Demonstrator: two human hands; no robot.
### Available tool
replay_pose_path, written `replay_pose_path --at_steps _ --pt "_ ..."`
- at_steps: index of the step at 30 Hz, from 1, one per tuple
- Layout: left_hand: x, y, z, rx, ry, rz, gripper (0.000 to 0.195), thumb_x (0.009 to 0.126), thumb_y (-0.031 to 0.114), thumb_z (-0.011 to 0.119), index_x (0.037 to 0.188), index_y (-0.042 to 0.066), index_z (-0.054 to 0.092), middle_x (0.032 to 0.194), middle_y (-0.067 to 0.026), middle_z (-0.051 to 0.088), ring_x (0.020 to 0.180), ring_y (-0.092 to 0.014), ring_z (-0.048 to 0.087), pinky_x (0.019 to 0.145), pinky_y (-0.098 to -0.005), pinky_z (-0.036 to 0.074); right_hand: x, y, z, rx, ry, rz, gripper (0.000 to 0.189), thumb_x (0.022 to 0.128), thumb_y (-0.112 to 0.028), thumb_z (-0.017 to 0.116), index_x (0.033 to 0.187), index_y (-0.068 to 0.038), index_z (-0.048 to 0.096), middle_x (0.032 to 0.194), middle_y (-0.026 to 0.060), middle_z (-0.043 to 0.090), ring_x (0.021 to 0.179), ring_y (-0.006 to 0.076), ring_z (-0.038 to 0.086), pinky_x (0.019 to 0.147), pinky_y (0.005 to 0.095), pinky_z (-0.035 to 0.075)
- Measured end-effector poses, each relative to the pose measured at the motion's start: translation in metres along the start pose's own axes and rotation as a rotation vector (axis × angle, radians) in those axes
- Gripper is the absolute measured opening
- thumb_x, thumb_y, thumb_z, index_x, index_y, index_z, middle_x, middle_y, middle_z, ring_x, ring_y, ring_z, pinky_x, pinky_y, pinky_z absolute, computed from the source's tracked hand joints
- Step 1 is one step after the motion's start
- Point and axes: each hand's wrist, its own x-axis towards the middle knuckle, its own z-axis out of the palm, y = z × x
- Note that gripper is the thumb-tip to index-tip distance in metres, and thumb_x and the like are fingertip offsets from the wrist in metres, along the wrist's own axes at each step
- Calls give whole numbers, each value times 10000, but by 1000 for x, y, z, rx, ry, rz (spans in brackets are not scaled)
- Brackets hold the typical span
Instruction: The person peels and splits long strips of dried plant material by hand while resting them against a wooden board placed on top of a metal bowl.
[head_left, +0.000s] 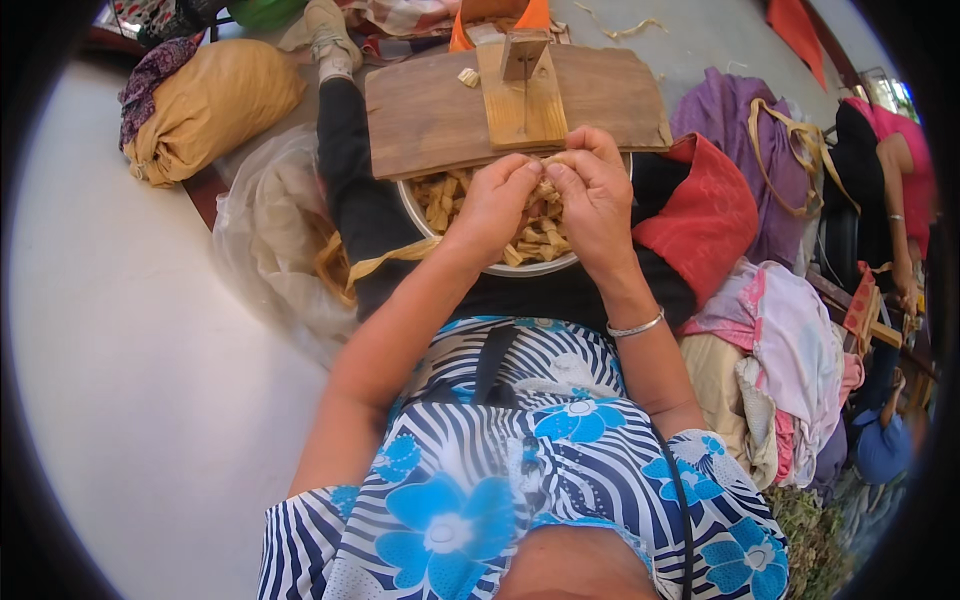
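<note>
My left hand (495, 196) and my right hand (594, 196) meet above a round metal basin (541, 269). Between the fingertips of both is a small tan strip (553, 160), mostly hidden by the fingers. Folded or knotted pieces of dried tan plant material (537, 238) fill the part of the basin that shows. Just beyond my hands lies a wooden board (427, 112), covering the basin's far side. A lighter wooden strip (521, 112) is mounted on it and carries a small upright block (523, 54). One pale folded piece (469, 77) rests on the board.
Left of my leg sits a translucent plastic bag (270, 217), with a long tan strip (394, 256) running towards the basin. A stuffed tan sack (217, 101) lies farther left. Purple cloth (720, 150), red cloth (705, 217) and bundled fabrics (787, 360) crowd the right, where other people sit.
</note>
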Motion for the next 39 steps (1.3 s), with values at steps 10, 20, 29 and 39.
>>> replay_pose_path --at_steps 10,20,29,39 --pt "-40 8 -9 1124 151 446 130 912 197 552 885 70 542 760 -155 624 732 -370 609 591 -460 470 29 35 -18 575 146 435 286 943 -189 592 1173 -19 598 1007 40 621 893 106 572 803 254 474" --pt "3 46 -39 687 -141 290 230 934 210 552 872 -1 622 695 -72 610 622 -195 573 568 -326 433 41 11 -48 288 -416 410 210 903 -181 622 810 4 654 629 -31 536 568 47 460 514 208 377" --pt "41 80 -57 448 -125 176 179 922 142 540 943 -13 627 653 23 525 597 -63 454 547 -222 366 69 28 -35 252 -190 277 188 916 -174 609 823 -14 644 649 -57 512 599 23 441 518 196 348" --pt "72 50 -71 1097 332 465 174 875 183 592 900 11 610 767 -132 623 710 -240 597 659 -353 466 62 37 -34 -411 -309 13 149 853 -148 637 871 -4 667 755 108 626 693 234 583 656 331 466"
